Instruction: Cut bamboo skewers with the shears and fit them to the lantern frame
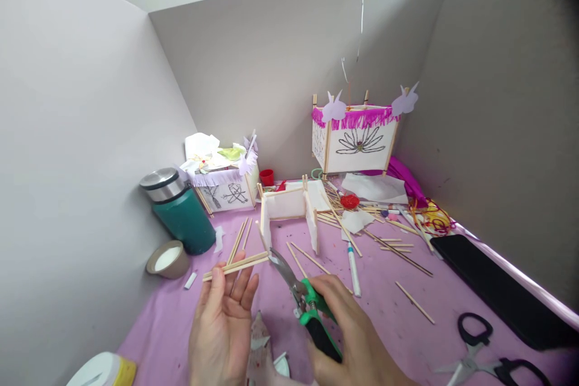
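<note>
My left hand (pixel 222 329) holds a small bundle of thin wooden sticks (pixel 235 266) level across its fingertips, palm up. My right hand (pixel 350 335) grips green-and-black cutting pliers (pixel 304 298); their metal jaws point up-left and meet the right end of the sticks. Just behind stands an unfinished lantern frame (pixel 289 208) of sticks and white paper. A finished lantern (pixel 355 136) with pink fringe and a flower drawing hangs from a wire at the back right.
A green thermos (pixel 178 211) and a tape roll (pixel 167 259) stand at left, near another paper lantern (pixel 224 184). Loose sticks (pixel 389 241), a white pen (pixel 353 268), black scissors (pixel 491 359) and a black phone (pixel 497 289) lie on the pink cloth. Grey partition walls enclose the desk.
</note>
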Action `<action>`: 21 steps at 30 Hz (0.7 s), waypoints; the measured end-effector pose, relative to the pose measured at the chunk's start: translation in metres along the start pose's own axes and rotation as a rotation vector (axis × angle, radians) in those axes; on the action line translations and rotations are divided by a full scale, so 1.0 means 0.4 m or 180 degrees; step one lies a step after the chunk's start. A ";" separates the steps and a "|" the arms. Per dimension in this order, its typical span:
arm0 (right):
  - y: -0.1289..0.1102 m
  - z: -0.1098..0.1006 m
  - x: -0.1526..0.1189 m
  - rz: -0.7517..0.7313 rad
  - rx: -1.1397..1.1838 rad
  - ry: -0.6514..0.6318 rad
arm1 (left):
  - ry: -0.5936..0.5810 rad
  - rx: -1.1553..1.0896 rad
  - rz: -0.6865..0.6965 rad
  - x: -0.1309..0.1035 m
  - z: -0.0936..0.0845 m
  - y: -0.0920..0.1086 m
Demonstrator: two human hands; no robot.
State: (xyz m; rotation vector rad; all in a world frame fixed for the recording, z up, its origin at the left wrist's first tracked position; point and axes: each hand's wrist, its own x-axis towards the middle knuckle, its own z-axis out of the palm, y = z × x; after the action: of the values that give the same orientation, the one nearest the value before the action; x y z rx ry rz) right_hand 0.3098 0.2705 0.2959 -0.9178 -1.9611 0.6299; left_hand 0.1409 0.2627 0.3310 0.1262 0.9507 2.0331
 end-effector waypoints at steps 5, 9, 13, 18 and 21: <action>-0.003 0.003 0.002 -0.0141 -0.0029 0.0119 | 0.0022 -0.0069 -0.0006 -0.003 0.000 0.000; -0.002 0.009 0.000 -0.0122 0.0058 0.0055 | -0.0028 -0.0058 -0.0085 -0.004 -0.004 -0.002; -0.003 0.010 0.001 0.0070 0.0240 -0.0155 | 0.0020 -0.0058 -0.0224 -0.004 -0.005 -0.003; -0.010 0.009 0.005 0.0222 0.0347 -0.0325 | 0.0030 -0.0128 -0.0295 -0.005 -0.002 -0.002; -0.010 0.010 0.005 0.0160 0.0338 -0.0227 | 0.0083 -0.0125 -0.0315 -0.008 0.002 0.000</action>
State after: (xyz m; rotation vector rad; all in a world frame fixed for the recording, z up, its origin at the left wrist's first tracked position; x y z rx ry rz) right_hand 0.3042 0.2693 0.2978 -0.8920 -1.9523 0.7980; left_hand 0.1431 0.2608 0.3323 0.0309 0.9149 1.9651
